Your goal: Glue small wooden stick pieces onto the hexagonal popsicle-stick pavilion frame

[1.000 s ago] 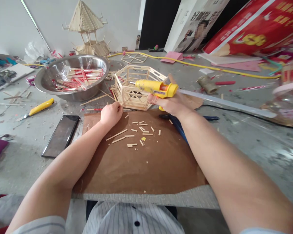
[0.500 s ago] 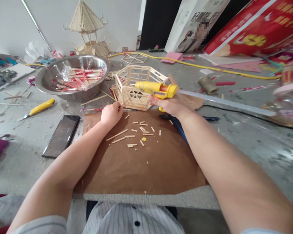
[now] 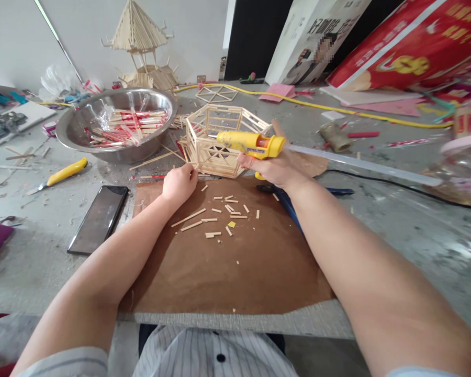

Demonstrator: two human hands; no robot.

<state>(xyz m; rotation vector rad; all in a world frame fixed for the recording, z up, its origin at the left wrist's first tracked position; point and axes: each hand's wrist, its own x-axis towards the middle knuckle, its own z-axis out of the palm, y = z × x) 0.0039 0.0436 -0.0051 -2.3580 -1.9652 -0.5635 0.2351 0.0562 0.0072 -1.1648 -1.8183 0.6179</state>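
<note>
A yellow hot glue gun (image 3: pixel 251 143) is gripped in my right hand (image 3: pixel 272 166), its nozzle pointing left over an open wooden stick frame (image 3: pixel 208 112). A long translucent glue stick (image 3: pixel 361 165) runs out behind the gun. My left hand (image 3: pixel 180 183) is closed at the frame's lower left corner, fingertips pinched against it; whether a small stick lies between them is hidden. Below both hands, several short cut sticks (image 3: pixel 235 212) are scattered over a brown sheet (image 3: pixel 220 277).
A steel bowl (image 3: pixel 74 123) of wrapped sticks stands at the left. Nearer lie a yellow utility knife (image 3: pixel 66 173) and a phone (image 3: pixel 100 217). Blue-handled pliers (image 3: pixel 288 207) rest under my right forearm. A stick pagoda model (image 3: pixel 139 42) stands behind; a black cord (image 3: pixel 392 189) trails right.
</note>
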